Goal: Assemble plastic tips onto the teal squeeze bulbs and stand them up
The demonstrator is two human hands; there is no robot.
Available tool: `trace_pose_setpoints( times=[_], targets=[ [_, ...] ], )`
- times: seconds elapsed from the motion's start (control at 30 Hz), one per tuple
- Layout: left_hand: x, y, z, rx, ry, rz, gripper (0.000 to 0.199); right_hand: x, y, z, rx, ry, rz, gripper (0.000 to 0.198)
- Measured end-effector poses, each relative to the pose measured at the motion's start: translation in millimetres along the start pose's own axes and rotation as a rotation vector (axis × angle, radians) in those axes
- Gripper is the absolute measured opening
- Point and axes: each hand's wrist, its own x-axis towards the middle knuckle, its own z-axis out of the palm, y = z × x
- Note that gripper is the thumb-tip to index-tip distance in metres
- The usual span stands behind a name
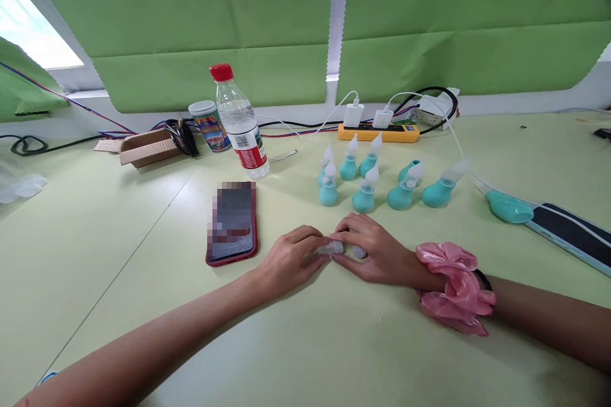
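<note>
My left hand and my right hand meet low over the table, fingers closed on a small translucent plastic nozzle piece. The left fingertips pinch its left end and the right fingertips its right end. Under my right palm, between thumb and fingers, a second small translucent piece partly shows; whether it is gripped is unclear. Just beyond the hands stand several teal bulb nasal aspirators with translucent tips. One teal bulb behind them shows no tip. Another teal bulb lies at the right.
Left of my hands lies a red-cased phone. Behind it stand a water bottle and a patterned canister. An open cardboard box is farther left. A yellow power strip with chargers and cables runs along the back; a dark flat device lies right.
</note>
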Motion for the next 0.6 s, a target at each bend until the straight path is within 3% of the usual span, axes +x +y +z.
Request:
trace_pose_setpoints(
  times=[0.6],
  targets=[
    [1.2, 2.2, -0.2, 0.062, -0.018, -0.008, 0.018, -0.3, 0.0, -0.8, -0.072, -0.063, -0.034, 0.017]
  ],
)
